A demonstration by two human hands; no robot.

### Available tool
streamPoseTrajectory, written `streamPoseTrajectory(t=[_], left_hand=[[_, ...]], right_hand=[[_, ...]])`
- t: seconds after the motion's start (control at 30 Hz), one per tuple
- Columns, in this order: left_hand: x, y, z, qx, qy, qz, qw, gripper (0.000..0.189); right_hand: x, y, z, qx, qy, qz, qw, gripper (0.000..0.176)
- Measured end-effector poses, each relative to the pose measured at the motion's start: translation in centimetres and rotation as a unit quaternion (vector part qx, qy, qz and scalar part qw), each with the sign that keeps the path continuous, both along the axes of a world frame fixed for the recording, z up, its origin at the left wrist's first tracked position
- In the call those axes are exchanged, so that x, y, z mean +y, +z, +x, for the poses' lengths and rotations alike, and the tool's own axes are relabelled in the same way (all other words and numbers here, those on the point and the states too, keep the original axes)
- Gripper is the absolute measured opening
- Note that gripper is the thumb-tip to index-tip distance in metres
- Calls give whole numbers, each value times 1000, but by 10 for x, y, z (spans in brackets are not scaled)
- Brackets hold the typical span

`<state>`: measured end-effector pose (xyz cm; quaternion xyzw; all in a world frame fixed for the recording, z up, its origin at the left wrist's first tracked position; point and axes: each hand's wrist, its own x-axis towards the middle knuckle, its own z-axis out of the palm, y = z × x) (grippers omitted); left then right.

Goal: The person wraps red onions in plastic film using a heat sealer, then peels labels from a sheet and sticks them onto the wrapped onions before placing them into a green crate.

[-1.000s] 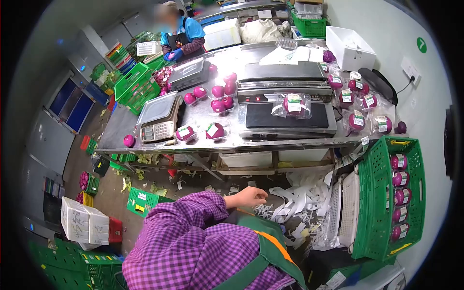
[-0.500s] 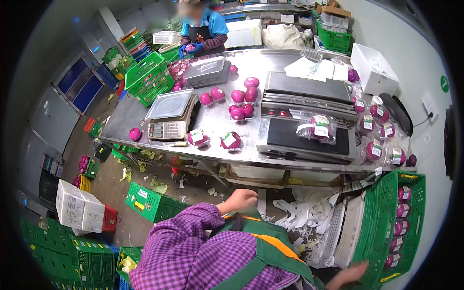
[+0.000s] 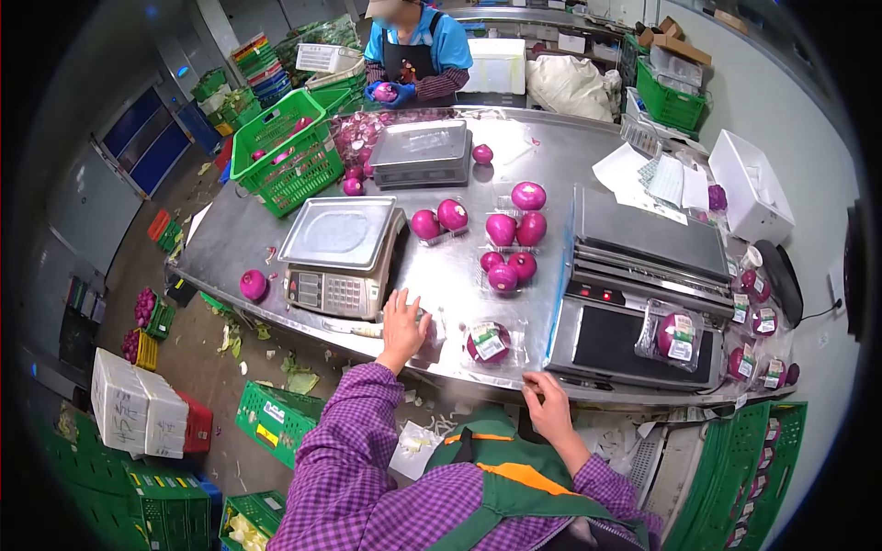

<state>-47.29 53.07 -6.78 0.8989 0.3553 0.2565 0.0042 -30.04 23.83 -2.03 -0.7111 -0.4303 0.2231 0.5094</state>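
Note:
My left hand (image 3: 402,329) reaches onto the steel table just right of a digital scale (image 3: 335,257). Its fingers are spread, and it partly covers a wrapped purple onion pack that shows only at its right side. A knife (image 3: 354,327) lies by its fingers at the scale's front. Right of that hand sits a labelled, film-wrapped purple onion (image 3: 488,342). My right hand (image 3: 551,409) hovers at the table's front edge, fingers loosely curled and apart, nothing visible in them. Near it stands a wrapping machine (image 3: 643,335) with a labelled onion pack (image 3: 678,336) on its black plate.
Bare purple onions (image 3: 503,275) sit in groups mid-table. A green basket (image 3: 287,151) stands at the table's back left; a co-worker (image 3: 418,55) in blue gloves holds an onion behind it. Labelled packs (image 3: 740,363) crowd the right end, above a green crate (image 3: 781,459).
My left hand has gone forward from my body onto the table by the wrapped packs. My right hand has come up from beside the right-hand green crate to the table edge. The view has shifted.

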Motion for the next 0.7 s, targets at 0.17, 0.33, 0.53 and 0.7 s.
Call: streamPoseTrajectory(t=[0.17,0.33,0.53,0.7], left_hand=[[5,-17,-12,53,-22,-63,996,47],[5,-20,-27,-16,-16,-85,996,48],[5,-55,-69,-279,205,-363,865,46],[27,-48,-65,-396,246,-544,697,43]], right_hand=[[50,-28,10,-169,-38,-107,979,64],[74,-54,13,-180,-75,-145,970,62],[77,-97,30,324,-126,-250,903,44],[81,-101,26,465,-159,-123,862,56]])
